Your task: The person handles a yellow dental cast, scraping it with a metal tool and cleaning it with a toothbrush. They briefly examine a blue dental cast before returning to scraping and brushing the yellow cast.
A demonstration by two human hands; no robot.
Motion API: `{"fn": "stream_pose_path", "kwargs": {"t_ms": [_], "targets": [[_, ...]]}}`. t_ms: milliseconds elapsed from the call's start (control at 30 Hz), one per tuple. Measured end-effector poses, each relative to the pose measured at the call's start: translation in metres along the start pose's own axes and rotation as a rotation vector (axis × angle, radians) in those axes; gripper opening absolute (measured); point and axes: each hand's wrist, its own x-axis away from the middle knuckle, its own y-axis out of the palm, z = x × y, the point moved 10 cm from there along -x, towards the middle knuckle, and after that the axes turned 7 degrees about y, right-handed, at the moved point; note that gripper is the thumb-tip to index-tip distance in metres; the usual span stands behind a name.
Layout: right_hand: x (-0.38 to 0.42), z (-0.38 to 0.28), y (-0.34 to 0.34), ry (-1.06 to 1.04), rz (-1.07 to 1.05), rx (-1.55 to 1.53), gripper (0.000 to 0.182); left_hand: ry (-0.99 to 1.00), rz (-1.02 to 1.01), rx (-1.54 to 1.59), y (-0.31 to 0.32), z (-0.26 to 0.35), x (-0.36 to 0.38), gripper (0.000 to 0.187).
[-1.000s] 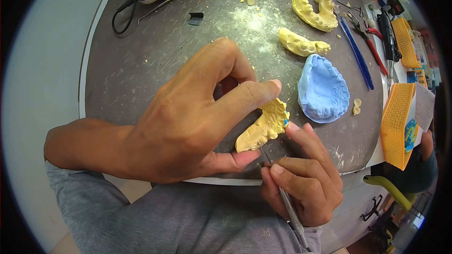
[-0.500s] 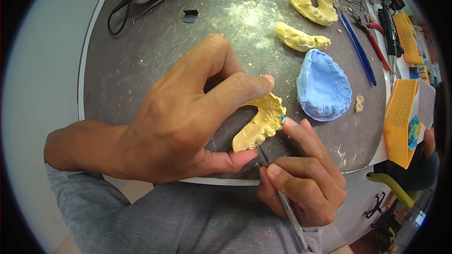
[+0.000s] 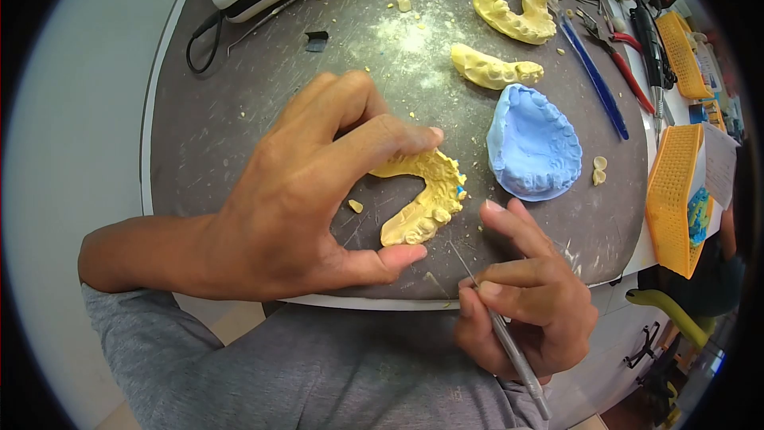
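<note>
Left grip [image 3: 306, 175] pinched on yellow cast [image 3: 440, 183], right grip [image 3: 537, 302] on metal pick [image 3: 512, 350], its long axis diagonal, tip forward-left

The yellow dental cast [image 3: 442, 189] looks like matt, rough-edged plaster; the blue dental cast [image 3: 535, 147] is matt and smoother. The carver [image 3: 517, 359] is shiny metal, the benchtop [image 3: 207, 135] dull and scratched, the sleeve [image 3: 151, 334] matt cloth, the basket [image 3: 670, 203] perforated plastic.

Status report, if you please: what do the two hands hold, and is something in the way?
Left hand gripping yellow dental model. Right hand holding metal pick, tip apart from model. Nothing seen between them.
</note>
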Motion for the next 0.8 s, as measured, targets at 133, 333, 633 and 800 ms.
{"fn": "stream_pose_path", "kwargs": {"t_ms": [133,333,633,800], "targets": [[-0.005,-0.01,0.009,-0.033,-0.009,0.07,0.025,-0.032,0.013,0.066,0.002,-0.004,0.005,0.075],[-0.004,-0.01,0.015,-0.055,-0.032,0.115,0.025,0.02,0.112,0.093,-0.003,0.0,0.006,0.076],[-0.005,-0.012,0.017,-0.04,-0.011,0.168,0.023,0.047,0.159,0.05,-0.006,0.005,0.007,0.079],[-0.004,-0.013,0.019,-0.066,-0.024,0.191,0.027,0.042,0.144,0.038,-0.005,0.005,0.007,0.079]]}}
